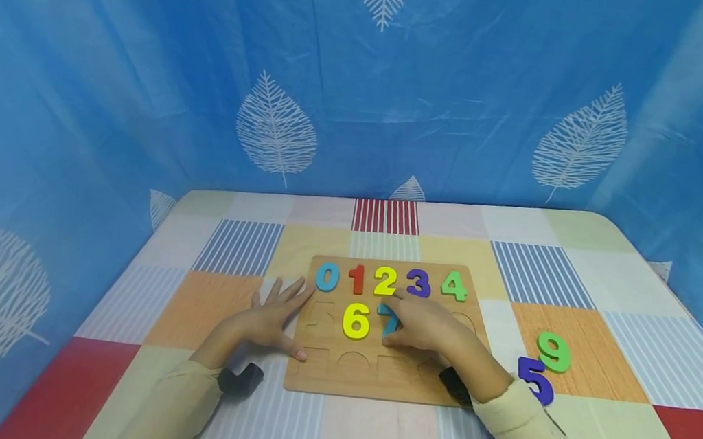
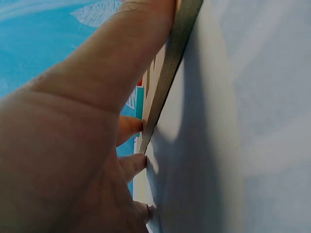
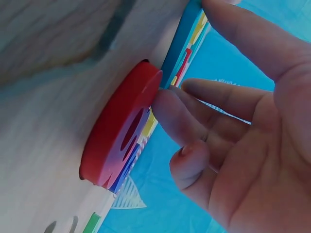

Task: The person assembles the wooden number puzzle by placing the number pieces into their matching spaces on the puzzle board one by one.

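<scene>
A wooden number board lies flat on the table. My right hand is over its middle, pinching the blue number 7 between thumb and fingers, right of the yellow 6. In the right wrist view a red number 8 sits on the board beside the curled fingers; the hand hides it from the head view. With fingers spread, my left hand rests at the board's left edge, thumb on its lower left part. Whether the 7 is fully down in its recess I cannot tell.
Along the board's top row sit the blue 0, red 1, yellow 2, purple 3 and green 4. Off the board to the right lie a green 9 and a purple 5 on the checked tablecloth.
</scene>
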A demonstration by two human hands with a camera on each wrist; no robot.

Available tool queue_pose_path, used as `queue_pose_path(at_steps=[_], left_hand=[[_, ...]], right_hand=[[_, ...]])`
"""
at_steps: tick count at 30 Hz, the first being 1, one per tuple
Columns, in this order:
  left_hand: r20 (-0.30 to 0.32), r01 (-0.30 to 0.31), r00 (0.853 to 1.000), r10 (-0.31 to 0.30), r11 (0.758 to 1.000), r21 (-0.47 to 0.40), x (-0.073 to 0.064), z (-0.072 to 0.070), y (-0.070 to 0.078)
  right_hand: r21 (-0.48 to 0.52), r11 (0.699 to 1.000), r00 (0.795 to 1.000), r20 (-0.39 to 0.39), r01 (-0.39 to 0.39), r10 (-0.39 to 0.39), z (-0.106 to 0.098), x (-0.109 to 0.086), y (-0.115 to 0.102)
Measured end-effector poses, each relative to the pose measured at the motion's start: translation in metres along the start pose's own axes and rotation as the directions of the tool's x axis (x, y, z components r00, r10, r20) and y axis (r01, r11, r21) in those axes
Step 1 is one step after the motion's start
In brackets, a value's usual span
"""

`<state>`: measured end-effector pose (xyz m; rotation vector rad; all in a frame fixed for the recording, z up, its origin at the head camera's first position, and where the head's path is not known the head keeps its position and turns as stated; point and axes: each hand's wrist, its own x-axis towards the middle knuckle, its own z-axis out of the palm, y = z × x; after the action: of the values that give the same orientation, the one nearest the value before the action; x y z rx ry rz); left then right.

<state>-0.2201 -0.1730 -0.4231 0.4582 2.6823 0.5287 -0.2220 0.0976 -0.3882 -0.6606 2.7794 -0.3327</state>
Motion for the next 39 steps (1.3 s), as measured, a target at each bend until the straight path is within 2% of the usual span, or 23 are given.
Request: queue_pose_path(at_steps=[7, 14, 23, 31, 35, 39], left_hand=[[-0.004, 0.005, 1.000, -0.005, 1.000, -0.004, -0.002, 0.002, -0.001], [-0.011, 0.006, 1.000, -0.006, 1.000, -0.011, -0.002, 0.005, -0.001], [0.001, 0.015, 1.000, -0.015, 1.000, 0.015, 0.003, 0.002, 0.004], [0.011, -0.040, 0.999, 0.040, 0.999, 0.025, 0.005, -0.002, 0.004], [0.007, -0.032, 0.999, 0.032, 0.999, 0.033, 0.004, -0.002, 0.001], [0.006, -0.017, 1.000, 0.017, 0.999, 0.029, 0.004, 0.000, 0.000]], right_hand=[[0.019, 0.998, 0.996, -0.065, 0.055, -0.053, 0.000, -0.009, 0.007], [-0.008, 0.994, 0.982, -0.156, 0.109, -0.109, 0.000, -0.029, 0.027], [-0.070, 0.990, 0.940, -0.310, 0.125, -0.141, 0.002, -0.066, 0.058], [-0.056, 0.998, 0.942, -0.334, 0.014, -0.032, 0.005, -0.108, 0.092], [-0.058, 0.998, 0.938, -0.347, -0.009, -0.012, 0.008, -0.123, 0.105], [-0.051, 0.997, 0.942, -0.333, -0.051, 0.031, 0.012, -0.141, 0.118]])
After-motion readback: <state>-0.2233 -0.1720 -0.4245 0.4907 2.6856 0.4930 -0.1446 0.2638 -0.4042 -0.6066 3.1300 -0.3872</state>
